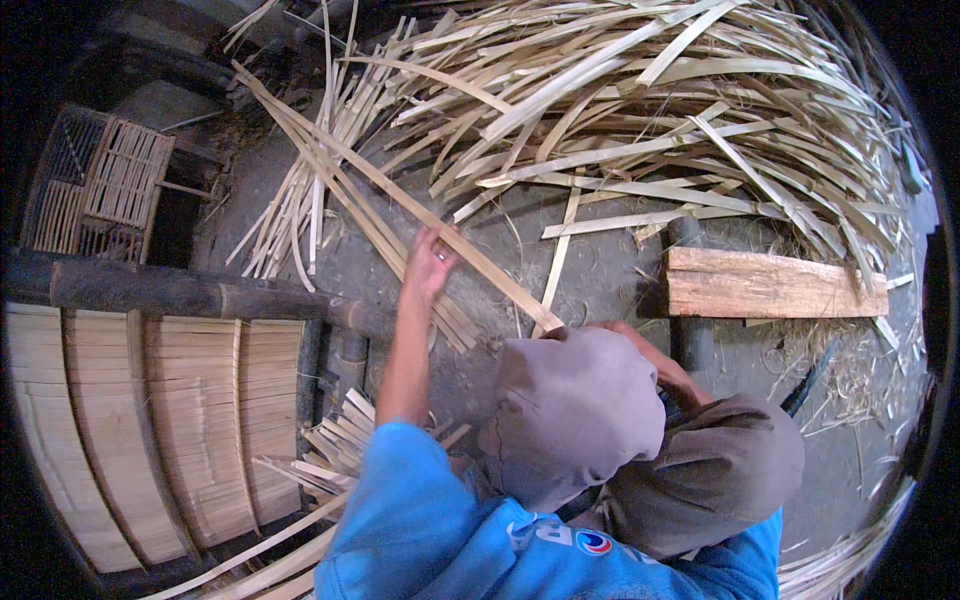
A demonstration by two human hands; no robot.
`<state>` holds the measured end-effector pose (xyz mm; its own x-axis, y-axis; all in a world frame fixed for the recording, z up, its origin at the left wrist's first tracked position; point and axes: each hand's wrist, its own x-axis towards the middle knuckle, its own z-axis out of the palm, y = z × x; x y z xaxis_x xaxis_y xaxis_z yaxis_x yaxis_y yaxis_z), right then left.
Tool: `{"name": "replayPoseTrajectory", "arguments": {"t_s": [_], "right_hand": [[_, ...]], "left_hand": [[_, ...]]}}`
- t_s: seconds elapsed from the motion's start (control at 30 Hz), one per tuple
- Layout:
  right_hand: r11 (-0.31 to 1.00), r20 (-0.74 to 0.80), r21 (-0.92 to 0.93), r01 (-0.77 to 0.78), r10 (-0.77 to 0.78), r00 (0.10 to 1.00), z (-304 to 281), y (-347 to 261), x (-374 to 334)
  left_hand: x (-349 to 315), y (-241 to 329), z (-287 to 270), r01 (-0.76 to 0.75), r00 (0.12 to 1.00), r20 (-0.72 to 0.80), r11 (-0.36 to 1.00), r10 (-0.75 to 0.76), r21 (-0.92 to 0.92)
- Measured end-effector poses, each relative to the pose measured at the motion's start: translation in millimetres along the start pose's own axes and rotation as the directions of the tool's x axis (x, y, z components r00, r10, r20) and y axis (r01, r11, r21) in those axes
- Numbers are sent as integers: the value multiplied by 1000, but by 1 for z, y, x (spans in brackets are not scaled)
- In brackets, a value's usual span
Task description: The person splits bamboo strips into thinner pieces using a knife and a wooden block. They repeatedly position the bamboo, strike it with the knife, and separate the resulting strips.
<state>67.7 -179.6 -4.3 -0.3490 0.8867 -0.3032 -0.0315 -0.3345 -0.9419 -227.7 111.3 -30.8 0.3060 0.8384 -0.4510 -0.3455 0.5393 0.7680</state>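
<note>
A long, flat, pale bamboo strip [490,271] runs slantwise from the far left toward my knees. My left hand [431,264] is closed on it partway along, with the arm stretched forward. The strip's near end reaches my raised knee [580,400] in grey trousers. Beside that knee my right hand [612,329] shows only in part; the knee hides its fingers, and whatever they hold cannot be seen. Several more bamboo strips [362,214] lie on the floor under and beside my left hand.
A large heap of bamboo strips [600,120] fills the far side. At right, a wooden block [776,284] rests on a dark pole, near a dark blade-like tool [812,378] and shavings. A woven bamboo panel [190,430] with a thick pole [150,287] stands at left, a slatted cage [125,175] behind.
</note>
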Motion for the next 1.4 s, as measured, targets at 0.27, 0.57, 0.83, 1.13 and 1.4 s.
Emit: {"name": "replayPoseTrajectory", "arguments": {"t_s": [0.27,0.57,0.83,1.13,1.4], "right_hand": [[990,-27,116,-81,85,996,7,6,0],[1000,20,7,-16,16,1000,5,-12,-6],[996,-38,-78,-36,33,999,3,-22,-26],[998,84,-42,-56,59,995,-6,8,-16],[965,-6,94,-244,246,969,-8,-13,-16]], "left_hand": [[-109,-102,45,206,968,124,973,-218,109],[-109,-112,41,217,970,61,954,-234,206],[3,-37,-42,-175,929,-334,985,161,-10],[100,17,-87,-122,932,-274,920,235,372],[87,22,-62,99,564,-191,165,804,981]]}}
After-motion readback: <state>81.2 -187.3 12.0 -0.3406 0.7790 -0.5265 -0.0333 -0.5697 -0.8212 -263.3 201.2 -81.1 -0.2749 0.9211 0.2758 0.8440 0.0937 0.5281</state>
